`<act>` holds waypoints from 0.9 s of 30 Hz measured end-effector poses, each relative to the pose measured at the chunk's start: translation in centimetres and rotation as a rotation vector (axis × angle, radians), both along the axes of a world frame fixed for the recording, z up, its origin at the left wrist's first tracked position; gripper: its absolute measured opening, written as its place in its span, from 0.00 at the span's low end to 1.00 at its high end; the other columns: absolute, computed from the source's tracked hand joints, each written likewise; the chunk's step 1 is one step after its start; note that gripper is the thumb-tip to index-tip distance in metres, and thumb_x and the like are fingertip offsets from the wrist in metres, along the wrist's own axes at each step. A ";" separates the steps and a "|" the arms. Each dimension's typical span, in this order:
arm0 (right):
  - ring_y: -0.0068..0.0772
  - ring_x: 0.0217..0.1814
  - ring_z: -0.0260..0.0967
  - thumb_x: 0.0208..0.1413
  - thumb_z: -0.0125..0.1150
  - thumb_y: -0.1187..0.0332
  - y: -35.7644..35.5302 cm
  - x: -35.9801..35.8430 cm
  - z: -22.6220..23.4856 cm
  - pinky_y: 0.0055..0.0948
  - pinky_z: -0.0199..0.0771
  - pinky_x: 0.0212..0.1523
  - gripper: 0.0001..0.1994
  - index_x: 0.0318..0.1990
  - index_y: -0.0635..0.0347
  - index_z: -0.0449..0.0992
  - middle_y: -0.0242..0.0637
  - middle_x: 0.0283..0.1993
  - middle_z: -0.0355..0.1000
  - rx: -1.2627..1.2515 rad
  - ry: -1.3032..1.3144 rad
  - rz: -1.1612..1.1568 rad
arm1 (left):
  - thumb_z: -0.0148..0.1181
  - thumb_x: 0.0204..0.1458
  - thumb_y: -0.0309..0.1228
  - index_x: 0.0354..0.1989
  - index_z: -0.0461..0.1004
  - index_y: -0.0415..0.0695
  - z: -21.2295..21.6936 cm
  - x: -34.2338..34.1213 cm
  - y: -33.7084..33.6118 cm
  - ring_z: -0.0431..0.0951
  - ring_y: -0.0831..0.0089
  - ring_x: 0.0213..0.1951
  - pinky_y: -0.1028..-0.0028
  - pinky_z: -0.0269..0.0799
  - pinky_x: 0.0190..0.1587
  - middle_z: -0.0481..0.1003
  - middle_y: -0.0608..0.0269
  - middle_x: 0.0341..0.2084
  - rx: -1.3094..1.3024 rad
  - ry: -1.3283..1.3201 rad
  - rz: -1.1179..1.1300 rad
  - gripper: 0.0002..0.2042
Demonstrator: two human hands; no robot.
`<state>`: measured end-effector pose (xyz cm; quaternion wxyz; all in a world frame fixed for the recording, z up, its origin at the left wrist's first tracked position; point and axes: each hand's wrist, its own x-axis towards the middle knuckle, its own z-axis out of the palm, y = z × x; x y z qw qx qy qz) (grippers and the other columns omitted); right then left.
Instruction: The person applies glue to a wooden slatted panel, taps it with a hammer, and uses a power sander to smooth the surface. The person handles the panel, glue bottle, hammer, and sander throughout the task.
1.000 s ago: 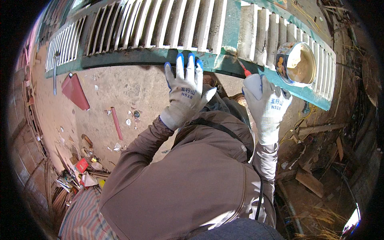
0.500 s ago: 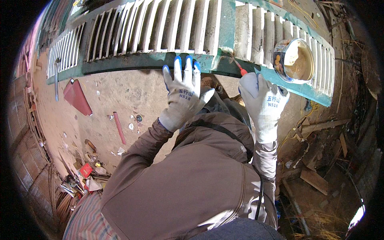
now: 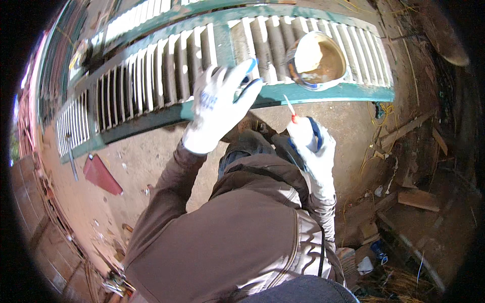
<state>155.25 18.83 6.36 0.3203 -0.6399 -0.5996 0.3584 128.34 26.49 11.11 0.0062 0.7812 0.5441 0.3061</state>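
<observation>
A long louvred panel (image 3: 348,94), with a teal frame and pale slats, lies crosswise before me. My right hand (image 3: 318,151), in a white glove with blue palm, grips a white squeeze bottle (image 3: 301,130). Its red collar and thin pointed nozzle aim up toward the panel's near rail, just short of it. My left hand (image 3: 214,108), gloved alike, is over the panel near its middle crosspiece. Thumb and forefinger there are apart, with nothing seen between them; the other fingers are partly hidden. An open tin (image 3: 294,70) holding brown and cream stuff stands on the right slats.
Behind lies another teal louvred panel (image 3: 194,8). A metal rod (image 3: 72,161) leans at the left end, near a dark red flat piece (image 3: 99,174) on the ground. Wood offcuts (image 3: 417,199) and yellow cord (image 3: 386,113) lie at the right.
My left hand has lifted off the near rail and turned, thumb to the right. My right hand has drawn the bottle's nozzle back from the rail. The whole view has shifted.
</observation>
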 end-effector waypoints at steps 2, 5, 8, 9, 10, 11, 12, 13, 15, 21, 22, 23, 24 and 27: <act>0.30 0.53 0.77 0.48 0.77 0.68 -0.9 1.7 0.8 0.35 0.79 0.47 0.28 0.57 0.67 0.76 0.44 0.52 0.79 -0.108 0.377 -0.097 | 0.68 0.55 0.39 0.54 0.79 0.46 0.2 3.3 3.8 0.78 0.60 0.40 0.60 0.72 0.48 0.80 0.60 0.37 -0.020 0.033 -0.077 0.20; 0.27 0.56 0.74 0.49 0.74 0.71 -3.2 4.5 0.8 0.32 0.79 0.50 0.29 0.60 0.69 0.74 0.43 0.52 0.79 0.044 0.483 -0.290 | 0.70 0.48 0.43 0.53 0.79 0.46 -1.6 6.9 8.8 0.79 0.62 0.43 0.59 0.73 0.47 0.78 0.61 0.43 0.216 0.388 -0.390 0.25; 0.33 0.58 0.75 0.47 0.76 0.70 -4.7 8.8 0.0 0.35 0.74 0.60 0.32 0.61 0.69 0.73 0.46 0.55 0.78 0.035 0.460 -0.434 | 0.64 0.54 0.34 0.49 0.79 0.44 -4.0 11.1 12.0 0.81 0.63 0.42 0.64 0.77 0.43 0.80 0.60 0.41 0.135 0.338 -0.339 0.15; 0.34 0.58 0.75 0.47 0.77 0.70 -5.1 10.3 -0.2 0.36 0.73 0.61 0.32 0.61 0.69 0.73 0.46 0.55 0.78 0.047 0.434 -0.475 | 0.62 0.56 0.31 0.47 0.79 0.43 -5.4 12.3 13.3 0.82 0.63 0.43 0.66 0.79 0.42 0.80 0.58 0.42 0.065 0.336 -0.358 0.12; 0.36 0.58 0.75 0.46 0.78 0.68 -5.3 11.9 -0.5 0.37 0.70 0.65 0.33 0.60 0.68 0.74 0.46 0.55 0.78 0.051 0.390 -0.491 | 0.62 0.56 0.34 0.51 0.79 0.44 -7.7 12.5 13.8 0.83 0.64 0.43 0.64 0.80 0.43 0.80 0.59 0.46 -0.193 -0.080 -0.343 0.16; 0.35 0.58 0.75 0.46 0.78 0.68 -5.6 13.3 -0.6 0.37 0.70 0.65 0.32 0.60 0.68 0.74 0.46 0.55 0.78 0.066 0.364 -0.514 | 0.61 0.57 0.37 0.54 0.78 0.46 -7.3 13.4 14.5 0.83 0.65 0.43 0.64 0.81 0.43 0.80 0.60 0.48 -0.287 0.069 -0.325 0.17; 0.35 0.58 0.75 0.46 0.78 0.67 -5.8 14.9 -0.6 0.37 0.70 0.64 0.32 0.60 0.67 0.74 0.46 0.55 0.79 0.080 0.337 -0.531 | 0.60 0.58 0.39 0.56 0.78 0.48 -6.9 14.4 15.2 0.84 0.66 0.43 0.65 0.82 0.43 0.80 0.61 0.50 -0.373 0.222 -0.320 0.18; 0.35 0.58 0.75 0.46 0.78 0.67 -5.8 16.3 -0.7 0.37 0.70 0.64 0.32 0.60 0.67 0.75 0.45 0.55 0.79 0.089 0.312 -0.541 | 0.59 0.59 0.40 0.56 0.79 0.52 -4.8 15.3 15.9 0.84 0.68 0.43 0.67 0.82 0.43 0.81 0.62 0.49 -0.242 0.928 -0.276 0.17; 0.35 0.58 0.76 0.47 0.78 0.66 -6.0 19.2 -0.8 0.37 0.70 0.64 0.31 0.60 0.66 0.75 0.45 0.55 0.79 0.094 0.409 -0.594 | 0.58 0.59 0.41 0.56 0.79 0.57 -9.6 11.8 17.5 0.84 0.67 0.44 0.63 0.82 0.44 0.81 0.63 0.49 0.048 0.757 -0.344 0.17; 0.35 0.59 0.75 0.47 0.78 0.67 -6.4 27.8 -1.0 0.36 0.70 0.64 0.31 0.60 0.65 0.75 0.43 0.56 0.78 0.059 0.357 -0.646 | 0.58 0.57 0.47 0.54 0.80 0.53 -6.5 11.6 15.1 0.84 0.66 0.42 0.64 0.81 0.38 0.83 0.64 0.46 -0.021 1.121 -0.137 0.20; 0.35 0.59 0.74 0.47 0.78 0.67 -6.4 29.1 -1.0 0.36 0.69 0.64 0.31 0.60 0.65 0.75 0.43 0.56 0.78 0.036 0.384 -0.651 | 0.58 0.56 0.47 0.52 0.81 0.52 -6.3 12.3 14.5 0.84 0.67 0.41 0.65 0.81 0.38 0.83 0.63 0.44 -0.073 1.140 -0.092 0.20; 0.35 0.60 0.74 0.47 0.79 0.67 -6.3 30.4 -1.1 0.36 0.69 0.64 0.31 0.60 0.65 0.74 0.43 0.57 0.77 0.011 0.412 -0.657 | 0.58 0.56 0.47 0.51 0.81 0.52 -6.0 13.0 13.9 0.85 0.67 0.40 0.65 0.80 0.37 0.83 0.63 0.43 -0.124 1.163 -0.047 0.19; 0.35 0.61 0.73 0.47 0.79 0.68 -6.3 31.7 -1.5 0.37 0.69 0.65 0.32 0.61 0.65 0.74 0.42 0.58 0.76 0.023 0.407 -0.642 | 0.58 0.56 0.47 0.49 0.81 0.51 -5.7 14.1 14.2 0.85 0.67 0.39 0.65 0.80 0.38 0.84 0.62 0.41 -0.345 1.125 0.071 0.18; 0.35 0.60 0.73 0.47 0.79 0.68 -5.5 35.4 -1.8 0.36 0.69 0.65 0.32 0.61 0.65 0.74 0.43 0.57 0.77 0.022 0.367 -0.587 | 0.62 0.57 0.39 0.45 0.83 0.52 -6.0 13.7 14.0 0.86 0.65 0.38 0.64 0.82 0.40 0.85 0.60 0.38 -0.419 1.078 0.126 0.11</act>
